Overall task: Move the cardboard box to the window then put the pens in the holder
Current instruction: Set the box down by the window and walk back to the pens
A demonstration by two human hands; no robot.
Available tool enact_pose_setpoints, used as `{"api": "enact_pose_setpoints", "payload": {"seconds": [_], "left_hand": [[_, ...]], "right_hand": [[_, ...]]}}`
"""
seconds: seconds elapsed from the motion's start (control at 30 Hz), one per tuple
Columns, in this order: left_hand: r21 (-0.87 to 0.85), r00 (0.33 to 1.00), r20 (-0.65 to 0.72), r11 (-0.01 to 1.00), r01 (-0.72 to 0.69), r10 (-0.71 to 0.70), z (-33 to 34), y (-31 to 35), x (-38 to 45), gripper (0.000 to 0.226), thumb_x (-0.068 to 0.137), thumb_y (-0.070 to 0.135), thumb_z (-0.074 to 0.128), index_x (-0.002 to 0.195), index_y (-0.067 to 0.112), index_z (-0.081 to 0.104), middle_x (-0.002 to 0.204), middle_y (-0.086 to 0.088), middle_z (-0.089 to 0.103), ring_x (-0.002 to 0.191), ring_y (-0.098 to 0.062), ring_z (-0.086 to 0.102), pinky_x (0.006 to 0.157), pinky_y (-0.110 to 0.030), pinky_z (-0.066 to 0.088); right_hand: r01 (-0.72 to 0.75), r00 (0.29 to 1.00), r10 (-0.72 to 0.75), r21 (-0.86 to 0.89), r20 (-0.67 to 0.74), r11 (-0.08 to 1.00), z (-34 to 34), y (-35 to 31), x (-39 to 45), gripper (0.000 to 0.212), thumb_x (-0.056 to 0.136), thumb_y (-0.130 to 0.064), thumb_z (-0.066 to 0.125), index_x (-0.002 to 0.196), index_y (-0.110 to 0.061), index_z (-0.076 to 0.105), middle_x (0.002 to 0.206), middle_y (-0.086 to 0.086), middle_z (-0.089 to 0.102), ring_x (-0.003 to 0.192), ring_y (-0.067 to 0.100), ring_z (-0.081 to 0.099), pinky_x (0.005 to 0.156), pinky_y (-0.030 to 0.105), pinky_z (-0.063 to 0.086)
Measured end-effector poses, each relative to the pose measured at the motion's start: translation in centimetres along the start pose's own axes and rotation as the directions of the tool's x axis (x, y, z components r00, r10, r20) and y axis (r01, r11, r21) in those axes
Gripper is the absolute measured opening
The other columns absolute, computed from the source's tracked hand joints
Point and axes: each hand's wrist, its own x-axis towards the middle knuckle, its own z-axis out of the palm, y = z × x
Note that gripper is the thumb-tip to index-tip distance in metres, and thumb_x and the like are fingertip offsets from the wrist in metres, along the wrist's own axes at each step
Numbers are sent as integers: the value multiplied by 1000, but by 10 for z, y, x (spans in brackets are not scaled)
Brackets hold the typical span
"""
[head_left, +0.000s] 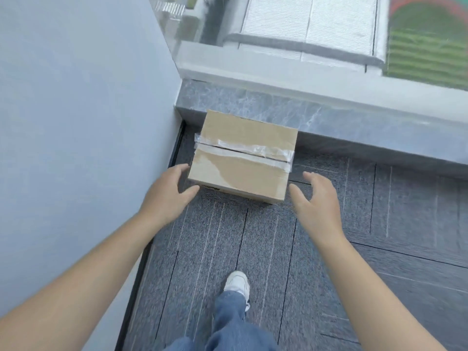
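On the carpeted floor (291,262) in the head view, at about twelve o'clock from the person's feet, the cardboard box (243,158) sat in the corner where the pale wall (83,110) met the grey marbled sill (329,120) under the window (316,31). Its far edge lay against or just beside the front of the sill; whether they touched could not be told. Its left side stood near the wall, with a dark strip of floor showing between them. The top flaps of the box were closed, and a band of clear tape (243,150) ran across the seam from nine o'clock to three o'clock, wrinkled toward the right end. The left hand (168,191) was at the box's near left corner, at about eight o'clock from the box, fingers spread wide and empty; the thumb tip reached right beside the lower corner, and contact could not be judged. The right hand (316,198) hovered at about four o'clock from the box, apart from its right side, palm turned inward, fingers loosely spread and holding nothing. Both bare forearms stretched in from the lower corners of the view. At six o'clock, a leg in blue jeans (228,323) and a white shoe (238,282) stood on the carpet, the toe pointing toward the box. Through the glass, pale rooftop panels and a green striped patch appeared blurred. No pens or holder showed in this view.
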Motion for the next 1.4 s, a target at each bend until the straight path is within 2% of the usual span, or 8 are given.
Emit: {"api": "enact_pose_setpoints", "payload": {"seconds": [0.27,0.47,0.73,0.87,1.03,1.13,1.23,1.4], "left_hand": [[6,982,10,982,-191,191,-156,160,-113,44,84,19,53,125,11,42,136,-8,46,124,-20,40,94,-24,28],[4,928,16,928,-373,373,-221,232,-169,41,83,17,55,122,11,45,119,-12,54,102,-17,44,74,-13,25],[-123,796,169,814,-567,580,-245,275,-243,40,82,17,55,121,19,47,116,11,46,111,-10,42,102,-30,32],[-160,641,338,713,-682,689,-244,279,-269,38,82,17,56,118,27,47,102,33,39,109,-5,41,96,-26,32],[-168,384,484,515,-841,786,-227,288,-302,40,81,24,57,120,26,46,108,30,39,109,-1,37,87,-8,27],[-167,163,587,315,-934,793,-204,296,-329,47,76,35,50,120,20,47,116,17,41,110,-3,37,83,4,22],[-202,3,670,186,-962,742,-178,301,-364,52,73,37,45,122,18,46,119,14,42,114,-3,35,95,-14,23],[-297,-253,724,-42,-954,642,-127,305,-446,53,73,35,46,122,13,46,133,-3,49,124,-19,39,96,-15,19]], "right_hand": [[95,995,-94,63,-27,993,-171,-138,-89,37,87,-23,47,123,-13,44,130,5,48,122,18,36,92,21,23],[110,989,-106,36,-100,993,-254,-187,-152,39,87,-26,47,124,-12,43,131,6,48,123,19,37,99,26,27],[76,958,-47,92,-282,993,-290,-212,-271,37,87,-24,48,123,-15,45,130,1,49,116,7,38,94,18,24],[-40,887,117,179,-446,983,-278,-216,-338,38,85,-29,49,121,-16,48,121,-7,47,111,1,34,90,10,24],[-242,694,370,284,-618,928,-247,-214,-411,50,77,-39,42,121,-18,48,117,-16,39,110,-8,29,87,-8,14],[-318,564,459,332,-687,888,-226,-209,-451,53,77,-44,41,121,-16,48,120,-10,44,110,-9,27,96,7,19],[-391,436,564,417,-701,821,-209,-202,-493,53,77,-44,42,122,-15,48,129,0,48,113,-1,30,99,20,21],[-499,218,670,509,-710,702,-186,-180,-567,60,75,-48,33,119,-11,50,129,7,52,120,18,43,99,27,25]]}}
